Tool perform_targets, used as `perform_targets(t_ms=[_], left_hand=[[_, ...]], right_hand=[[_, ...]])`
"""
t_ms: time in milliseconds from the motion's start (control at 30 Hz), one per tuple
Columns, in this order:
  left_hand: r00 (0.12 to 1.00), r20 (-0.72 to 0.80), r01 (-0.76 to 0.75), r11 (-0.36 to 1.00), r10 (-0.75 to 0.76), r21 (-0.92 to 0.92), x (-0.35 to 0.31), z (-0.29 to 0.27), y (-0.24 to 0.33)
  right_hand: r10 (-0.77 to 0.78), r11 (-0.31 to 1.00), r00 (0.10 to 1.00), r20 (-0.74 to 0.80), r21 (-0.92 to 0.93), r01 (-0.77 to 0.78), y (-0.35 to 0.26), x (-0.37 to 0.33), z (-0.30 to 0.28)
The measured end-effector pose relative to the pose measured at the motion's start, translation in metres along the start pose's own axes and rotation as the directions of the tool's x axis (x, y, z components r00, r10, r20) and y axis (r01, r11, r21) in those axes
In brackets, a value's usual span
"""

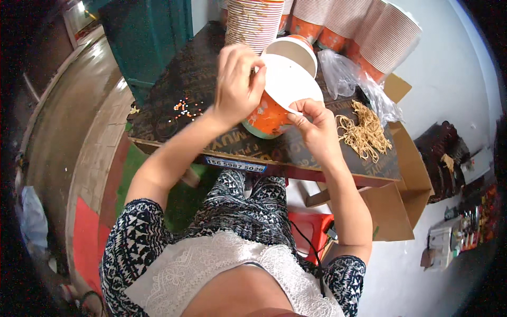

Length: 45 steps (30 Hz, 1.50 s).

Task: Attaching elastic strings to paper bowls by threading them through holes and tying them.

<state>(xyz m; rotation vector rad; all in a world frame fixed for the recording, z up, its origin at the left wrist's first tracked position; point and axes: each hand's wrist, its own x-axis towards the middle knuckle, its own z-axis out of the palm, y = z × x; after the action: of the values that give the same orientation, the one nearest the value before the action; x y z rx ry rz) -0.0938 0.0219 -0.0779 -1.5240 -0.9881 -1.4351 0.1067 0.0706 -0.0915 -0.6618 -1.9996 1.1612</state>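
An orange paper bucket (263, 117) with a green base band stands tilted on the dark table in front of me. Its round white top (290, 82) faces up; whether this is a lid or the inside wall, I cannot tell. My right hand (319, 129) pinches the near right edge of the white rim between thumb and fingers. At the upper left of the rim is my left hand (237, 84), raised, its fingers curled and thumb drawn in; what it pinches, if anything, is hidden. Right behind lies another paper bucket (303, 46), its opening toward me.
Tall stacks of nested paper buckets (391, 37) line the table's back. A clear plastic bag (338, 74) and a heap of tan cord (364, 132) lie at the right. Small coloured beads (187, 108) are scattered at the left. An open cardboard box (393, 206) stands beside the table.
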Motion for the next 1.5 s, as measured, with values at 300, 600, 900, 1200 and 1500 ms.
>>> perform_targets(t_ms=[300, 600, 900, 1200, 1500], left_hand=[[0.861, 0.225, 0.486, 0.867, -0.455, -0.108, -0.057, -0.019, 0.078], [0.876, 0.065, 0.483, 0.870, -0.478, -0.103, -0.060, -0.008, 0.073], [0.852, 0.034, 0.523, 0.845, -0.522, -0.110, -0.060, -0.006, 0.071], [0.856, 0.088, 0.516, 0.853, -0.509, -0.081, -0.061, -0.007, 0.067], [0.869, 0.153, 0.444, 0.878, -0.471, 0.181, -0.058, -0.048, 0.037]], right_hand=[[-0.111, 0.975, 0.993, -0.028, -0.195, 0.103, -0.008, 0.008, 0.022], [-0.032, 0.993, 0.999, 0.026, -0.111, 0.035, -0.007, 0.011, 0.025], [-0.108, 0.938, 0.994, -0.031, -0.334, 0.092, -0.019, 0.009, 0.035], [0.014, 0.986, 1.000, 0.018, -0.164, -0.011, -0.029, 0.011, 0.037], [-0.581, 0.578, 0.812, 0.055, -0.674, 0.460, -0.013, 0.015, 0.001]])
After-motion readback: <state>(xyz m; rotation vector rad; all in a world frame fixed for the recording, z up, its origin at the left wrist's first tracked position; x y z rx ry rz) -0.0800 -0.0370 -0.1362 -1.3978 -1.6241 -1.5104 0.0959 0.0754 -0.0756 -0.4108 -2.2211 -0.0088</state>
